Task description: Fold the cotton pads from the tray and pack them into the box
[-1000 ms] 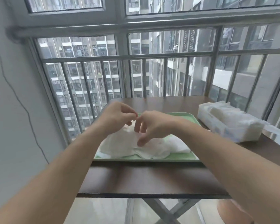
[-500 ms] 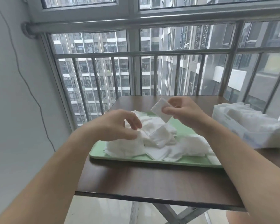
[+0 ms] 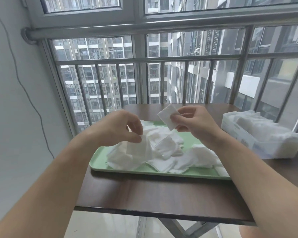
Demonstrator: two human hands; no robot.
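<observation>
Two hands busy over a dark brown wooden table [image 3: 153, 194]. A pale green plastic tray [image 3: 144, 172] sits on it, and a heap of white square cotton pads [image 3: 163, 152] covers most of the tray, thickest at 9 o'clock. The left hand [image 3: 115, 129] is at the heap's 10 o'clock, thumb & forefinger curled, nipping the edge of a loose white pad [image 3: 145, 146]. The right hand [image 3: 194, 124] is raised at 12 o'clock, thumb & fingers pinching a folded white pad [image 3: 168, 116] clear of the heap. A clear plastic box [image 3: 239, 134] stands at the tray's 3 o'clock, already well stocked w/ pads.

Step, I'd say: carry the folded one to the box. Keep the pinch firm so it can't spring open, and lay it flat vs. its neighbours. The left shd peel one layer only. The folded pad looks like a neat small rectangle, soft, w/ crisp edges; the heap's pads are limp & overlapping.
</observation>
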